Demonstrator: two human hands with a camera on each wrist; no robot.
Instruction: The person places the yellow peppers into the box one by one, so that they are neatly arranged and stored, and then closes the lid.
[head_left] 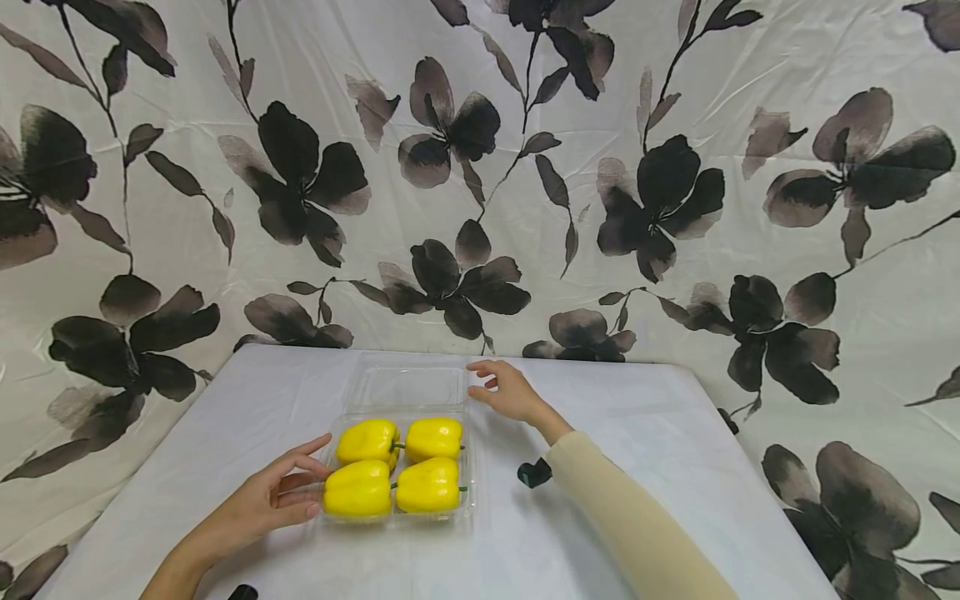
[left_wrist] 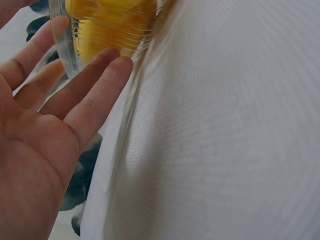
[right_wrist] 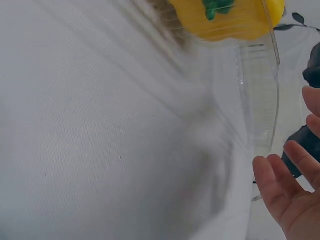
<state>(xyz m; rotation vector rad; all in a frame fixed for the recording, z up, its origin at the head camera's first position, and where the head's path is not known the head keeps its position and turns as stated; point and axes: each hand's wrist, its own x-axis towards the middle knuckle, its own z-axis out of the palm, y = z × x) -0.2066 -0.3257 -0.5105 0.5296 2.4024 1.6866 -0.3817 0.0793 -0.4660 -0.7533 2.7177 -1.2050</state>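
A clear plastic clamshell box (head_left: 397,520) lies on the table with its lid (head_left: 408,388) folded back, away from me. Several yellow bell peppers (head_left: 357,490) sit in it in two rows, some with green stems pointing inward. My left hand (head_left: 273,492) is at the box's left side, fingers spread and fingertips right at the ribbed wall (left_wrist: 112,37). Beside the lid's right edge my right hand (head_left: 510,392) hovers with loosely bent fingers and nothing in them. In the right wrist view its fingertips (right_wrist: 263,167) are near the lid's lower end, below a pepper (right_wrist: 225,22).
White cloth covers the table (head_left: 600,400). A small black object (head_left: 534,473) shows beside the right sleeve (head_left: 630,508), and another dark piece (head_left: 243,592) is under the left wrist. Behind the table hangs a flower-print curtain (head_left: 562,242).
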